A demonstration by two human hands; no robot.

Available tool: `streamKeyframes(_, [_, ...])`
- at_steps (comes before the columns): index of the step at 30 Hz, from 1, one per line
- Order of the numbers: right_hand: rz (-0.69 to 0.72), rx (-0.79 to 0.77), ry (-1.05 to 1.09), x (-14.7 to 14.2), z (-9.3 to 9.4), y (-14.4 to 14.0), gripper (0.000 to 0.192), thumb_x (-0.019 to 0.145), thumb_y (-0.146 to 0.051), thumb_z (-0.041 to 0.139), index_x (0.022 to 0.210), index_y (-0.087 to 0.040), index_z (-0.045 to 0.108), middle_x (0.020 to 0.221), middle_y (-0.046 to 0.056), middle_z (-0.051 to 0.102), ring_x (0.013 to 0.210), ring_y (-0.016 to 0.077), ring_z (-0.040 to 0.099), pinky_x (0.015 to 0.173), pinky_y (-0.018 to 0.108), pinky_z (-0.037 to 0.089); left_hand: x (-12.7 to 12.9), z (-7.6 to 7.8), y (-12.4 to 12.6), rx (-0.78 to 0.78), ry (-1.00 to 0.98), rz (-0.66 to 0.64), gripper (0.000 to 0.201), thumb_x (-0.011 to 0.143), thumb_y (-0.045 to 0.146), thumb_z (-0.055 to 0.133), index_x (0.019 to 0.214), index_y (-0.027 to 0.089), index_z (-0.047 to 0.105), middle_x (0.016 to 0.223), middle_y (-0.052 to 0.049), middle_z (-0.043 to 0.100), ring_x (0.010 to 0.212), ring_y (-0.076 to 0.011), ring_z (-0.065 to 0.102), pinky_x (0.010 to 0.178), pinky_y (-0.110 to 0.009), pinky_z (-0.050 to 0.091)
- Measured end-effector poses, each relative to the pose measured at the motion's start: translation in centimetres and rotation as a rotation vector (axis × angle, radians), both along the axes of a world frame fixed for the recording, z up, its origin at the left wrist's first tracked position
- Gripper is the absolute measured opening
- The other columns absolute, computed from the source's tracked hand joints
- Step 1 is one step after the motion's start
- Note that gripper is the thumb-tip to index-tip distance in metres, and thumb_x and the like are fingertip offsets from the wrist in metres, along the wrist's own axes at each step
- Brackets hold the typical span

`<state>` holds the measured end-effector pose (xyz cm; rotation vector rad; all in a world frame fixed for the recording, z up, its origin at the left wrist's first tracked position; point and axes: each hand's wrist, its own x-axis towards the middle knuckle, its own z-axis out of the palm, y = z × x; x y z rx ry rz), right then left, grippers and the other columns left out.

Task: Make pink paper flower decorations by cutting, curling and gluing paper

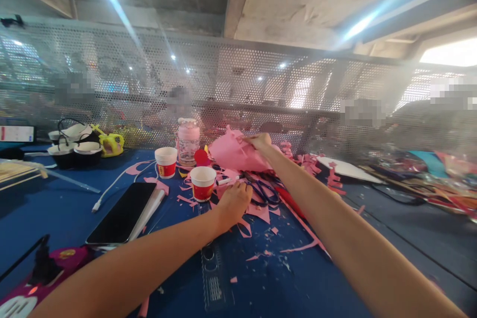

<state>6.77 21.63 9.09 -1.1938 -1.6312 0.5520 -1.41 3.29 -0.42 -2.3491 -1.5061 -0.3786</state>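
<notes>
My right hand (261, 142) reaches forward, thumb and fingers pinched on a sheet of pink paper (234, 151) that is crumpled and raised over a heap of pink scraps. Closer to me, my left hand (235, 202) is low over the table with its fingers curled down. It lies right beside a white marker pen (228, 180) and the dark blue-handled scissors (266, 194). What its fingertips grip, if anything, is hidden. Just left of that hand stands a red and white paper cup (203, 184). Beneath my left forearm runs a clear ruler (214, 278).
A stack of paper cups (166, 161) and a pink-lidded bottle (188, 141) stand behind. A phone (122, 213), a white cable (112, 186) and a purple power strip (70, 261) lie left. Black-and-white cups (87, 153) are farther back. A perforated screen (231, 84) borders the table.
</notes>
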Motion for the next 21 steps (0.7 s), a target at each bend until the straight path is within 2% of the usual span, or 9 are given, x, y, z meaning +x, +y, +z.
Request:
streamKeyframes(2, [-0.082, 0.095, -0.146, 0.3, 0.8, -0.5, 0.033, 0.067, -0.045, 0.071, 0.065, -0.013, 0.063, 0.073, 0.006, 0.065, 0.077, 0.0203, 0.059, 0.066, 0.028, 0.043, 0.0, -0.3, 0.2, 0.008, 0.002, -0.006, 0.035, 0.075, 0.013, 0.063, 0.105, 0.008, 0.047, 0.104, -0.015, 0.058, 0.101, -0.0258, 0.055, 0.080, -0.034, 0.048])
streamKeyframes(6, [-0.198, 0.214, -0.362, 0.4, 2.4, -1.1, 0.035, 0.069, -0.050, 0.066, 0.070, -0.015, 0.062, 0.087, 0.011, 0.066, 0.087, 0.0230, 0.057, 0.065, 0.028, 0.039, 0.1, -0.8, 0.7, 0.022, 0.001, 0.000, 0.021, 0.082, 0.007, 0.050, 0.102, 0.009, 0.048, 0.102, -0.014, 0.058, 0.101, -0.0243, 0.055, 0.081, -0.033, 0.048])
streamKeyframes(10, [-0.103, 0.117, -0.604, 0.4, 2.3, -1.1, 0.039, 0.063, -0.049, 0.073, 0.057, -0.013, 0.059, 0.067, 0.005, 0.064, 0.073, 0.0204, 0.060, 0.058, 0.025, 0.039, 0.1, -0.8, 0.8, 0.023, -0.009, 0.013, 0.021, 0.080, 0.007, 0.052, 0.101, 0.010, 0.048, 0.101, -0.014, 0.058, 0.101, -0.0239, 0.055, 0.080, -0.033, 0.048])
streamKeyframes(11, [-0.070, 0.082, -0.651, 0.4, 2.1, -1.1, 0.038, 0.066, -0.048, 0.071, 0.058, -0.012, 0.059, 0.065, 0.004, 0.063, 0.069, 0.0187, 0.060, 0.057, 0.025, 0.040, 0.1, -0.7, 0.7, 0.022, -0.010, 0.014, 0.021, 0.080, 0.008, 0.053, 0.100, 0.010, 0.048, 0.101, -0.014, 0.058, 0.100, -0.0237, 0.056, 0.080, -0.032, 0.048])
streamKeyframes(13, [-0.023, 0.023, -0.716, 0.5, 1.6, -1.2, 0.035, 0.077, -0.044, 0.062, 0.071, -0.010, 0.062, 0.073, 0.002, 0.063, 0.070, 0.0167, 0.060, 0.061, 0.026, 0.046, 0.1, -0.5, 0.4, 0.017, -0.011, 0.014, 0.025, 0.077, 0.011, 0.059, 0.100, 0.010, 0.048, 0.100, -0.013, 0.058, 0.097, -0.0230, 0.057, 0.079, -0.032, 0.048])
streamKeyframes(16, [-0.003, -0.024, -0.756, 0.7, 1.0, -1.2, 0.029, 0.087, -0.037, 0.052, 0.097, -0.011, 0.060, 0.095, 0.002, 0.062, 0.082, 0.0182, 0.060, 0.071, 0.033, 0.051, 0.1, -0.2, 0.0, 0.009, -0.010, 0.009, 0.049, 0.064, 0.025, 0.076, 0.101, 0.010, 0.047, 0.099, -0.012, 0.058, 0.096, -0.0233, 0.057, 0.080, -0.032, 0.048])
streamKeyframes(18, [-0.030, -0.025, -0.747, 0.8, 0.9, -1.1, 0.031, 0.086, -0.038, 0.053, 0.098, -0.011, 0.060, 0.096, 0.001, 0.061, 0.084, 0.0204, 0.060, 0.072, 0.034, 0.051, 0.0, -0.2, 0.0, 0.009, -0.005, 0.007, 0.063, 0.055, 0.030, 0.082, 0.102, 0.011, 0.046, 0.100, -0.012, 0.058, 0.096, -0.0240, 0.057, 0.081, -0.032, 0.048])
streamKeyframes(19, [-0.060, -0.015, -0.730, 1.0, 1.0, -1.1, 0.031, 0.086, -0.039, 0.053, 0.096, -0.010, 0.061, 0.093, 0.001, 0.062, 0.082, 0.0191, 0.061, 0.071, 0.033, 0.051, 0.1, -0.2, 0.0, 0.013, -0.002, 0.008, 0.061, 0.056, 0.029, 0.082, 0.102, 0.011, 0.046, 0.101, -0.012, 0.058, 0.097, -0.0242, 0.056, 0.082, -0.032, 0.048])
streamKeyframes(21, [-0.149, 0.026, -0.675, 1.2, 1.3, -1.0, 0.033, 0.086, -0.041, 0.052, 0.089, -0.010, 0.062, 0.085, 0.002, 0.063, 0.075, 0.0167, 0.061, 0.067, 0.031, 0.049, 0.1, -0.5, 0.3, 0.024, 0.004, 0.016, 0.043, 0.068, 0.019, 0.072, 0.102, 0.010, 0.047, 0.100, -0.012, 0.058, 0.096, -0.0233, 0.057, 0.082, -0.032, 0.047])
